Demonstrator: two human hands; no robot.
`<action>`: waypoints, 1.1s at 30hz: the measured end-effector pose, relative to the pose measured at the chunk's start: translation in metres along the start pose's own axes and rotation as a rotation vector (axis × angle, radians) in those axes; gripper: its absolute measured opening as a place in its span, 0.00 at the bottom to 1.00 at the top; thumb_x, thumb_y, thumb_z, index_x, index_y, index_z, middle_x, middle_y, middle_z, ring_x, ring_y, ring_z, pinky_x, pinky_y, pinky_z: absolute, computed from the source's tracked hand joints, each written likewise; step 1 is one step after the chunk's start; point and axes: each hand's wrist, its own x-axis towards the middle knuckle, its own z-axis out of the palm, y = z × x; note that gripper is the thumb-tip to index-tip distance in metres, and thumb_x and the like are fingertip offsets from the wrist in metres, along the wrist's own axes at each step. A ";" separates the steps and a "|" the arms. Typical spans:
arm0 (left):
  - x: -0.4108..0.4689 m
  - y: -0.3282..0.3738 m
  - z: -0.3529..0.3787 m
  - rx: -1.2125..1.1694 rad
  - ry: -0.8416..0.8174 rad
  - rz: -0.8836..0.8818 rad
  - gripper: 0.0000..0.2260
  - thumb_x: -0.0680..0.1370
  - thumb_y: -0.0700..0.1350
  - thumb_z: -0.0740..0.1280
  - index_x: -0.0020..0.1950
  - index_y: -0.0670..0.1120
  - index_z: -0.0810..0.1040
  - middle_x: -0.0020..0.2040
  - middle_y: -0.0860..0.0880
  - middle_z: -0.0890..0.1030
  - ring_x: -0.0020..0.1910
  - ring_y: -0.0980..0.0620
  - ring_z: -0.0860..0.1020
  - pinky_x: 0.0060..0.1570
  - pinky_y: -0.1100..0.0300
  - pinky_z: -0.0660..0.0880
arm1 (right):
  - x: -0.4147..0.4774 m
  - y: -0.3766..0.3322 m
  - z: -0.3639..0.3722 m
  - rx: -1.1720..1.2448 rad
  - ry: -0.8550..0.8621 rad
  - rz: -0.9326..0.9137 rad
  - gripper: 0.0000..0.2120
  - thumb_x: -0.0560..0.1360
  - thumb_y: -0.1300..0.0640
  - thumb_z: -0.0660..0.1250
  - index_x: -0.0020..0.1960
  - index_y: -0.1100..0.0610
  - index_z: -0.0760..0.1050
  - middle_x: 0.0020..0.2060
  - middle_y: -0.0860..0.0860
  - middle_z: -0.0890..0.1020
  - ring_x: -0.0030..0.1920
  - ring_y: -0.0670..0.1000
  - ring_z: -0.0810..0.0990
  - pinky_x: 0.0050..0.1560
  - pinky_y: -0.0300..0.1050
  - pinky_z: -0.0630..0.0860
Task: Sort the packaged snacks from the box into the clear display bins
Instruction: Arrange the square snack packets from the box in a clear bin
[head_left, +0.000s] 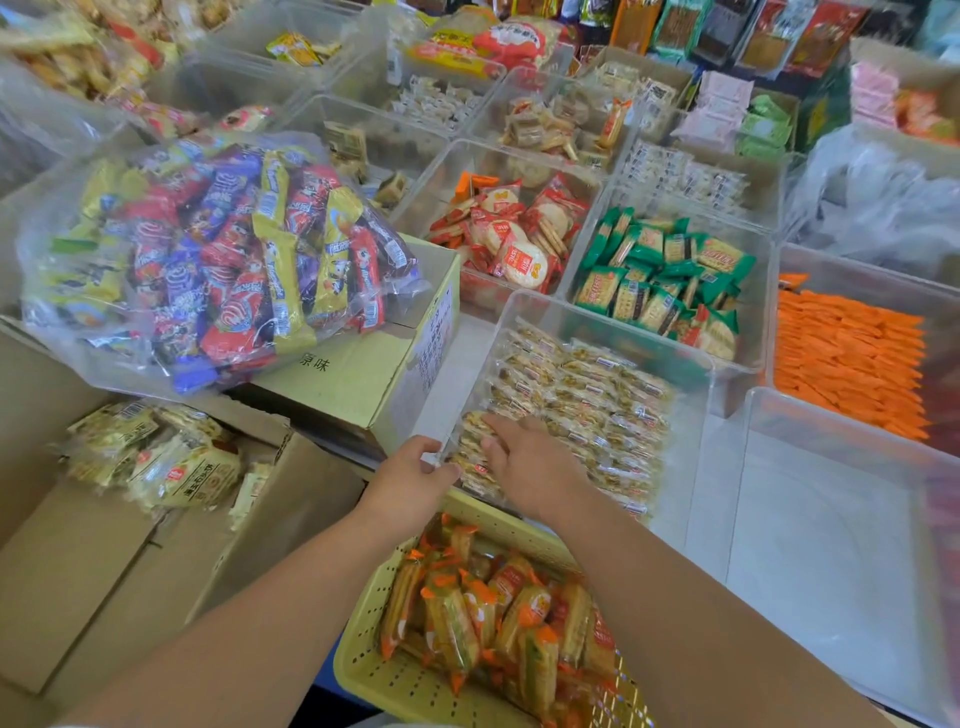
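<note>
A clear display bin (696, 374) in the middle holds several rows of small clear-wrapped nut snack packets (587, 410). My left hand (415, 470) grips the bin's near-left corner, fingers curled over the rim. My right hand (524, 462) reaches inside the bin with fingers laid flat on the packets at the near-left end. An open cardboard box (130, 551) at the left holds pale yellow snack packs (171, 462). Whether the right hand pinches a packet is hidden by the fingers.
A yellow perforated basket (395, 670) of orange-wrapped crackers sits under my arms. A big clear bag of mixed bars (208, 260) lies on a closed carton (374, 364). Bins of red rice crackers (514, 234), green packs (665, 280) and orange packs (847, 358) stand behind; one bare clear bin (831, 545) is at the right.
</note>
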 end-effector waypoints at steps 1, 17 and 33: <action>0.000 -0.001 0.000 0.001 -0.005 0.007 0.23 0.81 0.56 0.68 0.73 0.51 0.71 0.54 0.50 0.78 0.53 0.51 0.79 0.51 0.55 0.73 | 0.001 0.000 0.000 -0.005 -0.003 -0.003 0.23 0.85 0.43 0.49 0.80 0.45 0.58 0.71 0.57 0.68 0.65 0.61 0.75 0.59 0.54 0.75; -0.118 -0.059 -0.069 -0.150 0.314 0.373 0.13 0.77 0.46 0.75 0.55 0.63 0.79 0.51 0.64 0.82 0.51 0.63 0.79 0.51 0.64 0.76 | -0.054 -0.077 0.009 -0.185 0.308 -0.281 0.29 0.80 0.35 0.54 0.78 0.46 0.61 0.77 0.51 0.64 0.76 0.57 0.60 0.75 0.58 0.62; -0.005 -0.200 -0.243 -0.020 0.405 -0.145 0.42 0.67 0.58 0.81 0.77 0.49 0.68 0.74 0.41 0.70 0.73 0.40 0.70 0.67 0.48 0.70 | -0.048 -0.218 0.102 -0.353 -0.026 -0.408 0.26 0.77 0.33 0.51 0.71 0.40 0.70 0.79 0.46 0.57 0.79 0.53 0.32 0.77 0.63 0.45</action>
